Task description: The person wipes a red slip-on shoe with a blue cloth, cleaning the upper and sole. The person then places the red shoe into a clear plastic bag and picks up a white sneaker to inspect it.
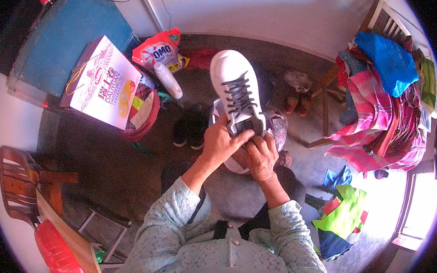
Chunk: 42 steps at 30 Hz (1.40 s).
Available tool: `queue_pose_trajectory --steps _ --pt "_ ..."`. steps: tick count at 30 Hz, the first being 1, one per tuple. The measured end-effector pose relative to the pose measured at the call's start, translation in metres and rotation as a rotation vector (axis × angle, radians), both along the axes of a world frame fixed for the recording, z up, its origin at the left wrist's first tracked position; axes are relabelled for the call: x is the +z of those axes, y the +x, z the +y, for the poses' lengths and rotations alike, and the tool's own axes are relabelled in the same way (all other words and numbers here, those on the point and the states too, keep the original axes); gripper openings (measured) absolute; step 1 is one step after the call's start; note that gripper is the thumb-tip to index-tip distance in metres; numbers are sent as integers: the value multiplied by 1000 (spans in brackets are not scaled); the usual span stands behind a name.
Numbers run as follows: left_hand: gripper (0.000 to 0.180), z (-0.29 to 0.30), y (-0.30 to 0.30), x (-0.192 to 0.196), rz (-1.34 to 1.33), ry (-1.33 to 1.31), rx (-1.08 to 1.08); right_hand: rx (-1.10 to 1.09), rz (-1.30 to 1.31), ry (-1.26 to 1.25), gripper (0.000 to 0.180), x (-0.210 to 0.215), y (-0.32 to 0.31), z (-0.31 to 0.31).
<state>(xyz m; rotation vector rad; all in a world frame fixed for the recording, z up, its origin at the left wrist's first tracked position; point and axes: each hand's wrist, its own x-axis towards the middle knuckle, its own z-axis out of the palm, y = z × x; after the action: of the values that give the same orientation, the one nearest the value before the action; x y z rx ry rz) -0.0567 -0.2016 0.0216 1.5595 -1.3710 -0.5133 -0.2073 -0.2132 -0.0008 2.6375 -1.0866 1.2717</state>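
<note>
A white sneaker (234, 80) with dark laces is held up in front of me, its toe pointing away. My left hand (219, 142) grips the left side near the heel, with the thumb reaching to the shoe's opening. On the other side of the heel, my right hand (262, 157) has its fingers bent over the dark collar and pinches there. Exactly what the right fingertips press on is hidden. Behind the wrists, partly covered, lies a clear plastic bag (279, 126) beside a pale container whose kind I cannot make out.
Dark shoes (197, 130) stand on the floor left of the sneaker; brown shoes (304, 106) lie farther right. A white carton bag (102, 83), a red detergent bag (156, 49) and a white bottle (168, 80) are at left. Clothes (373, 110) cover a chair at right.
</note>
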Motion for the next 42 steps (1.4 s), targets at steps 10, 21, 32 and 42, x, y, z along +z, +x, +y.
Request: queue_pose_trajectory --steps 10,21,32,42 --pt "18 -4 18 -7 133 -81 165 246 -338 37 37 -15 -14 -6" --pt "24 -4 20 -12 469 -26 -87 520 -1262 1376 75 -30 -22 -47" --pt "21 -4 8 7 439 118 -239 432 -960 1631 78 -19 -38 -30" --pt "16 -4 12 3 440 210 -211 540 -1246 1533 74 -28 -38 -32"
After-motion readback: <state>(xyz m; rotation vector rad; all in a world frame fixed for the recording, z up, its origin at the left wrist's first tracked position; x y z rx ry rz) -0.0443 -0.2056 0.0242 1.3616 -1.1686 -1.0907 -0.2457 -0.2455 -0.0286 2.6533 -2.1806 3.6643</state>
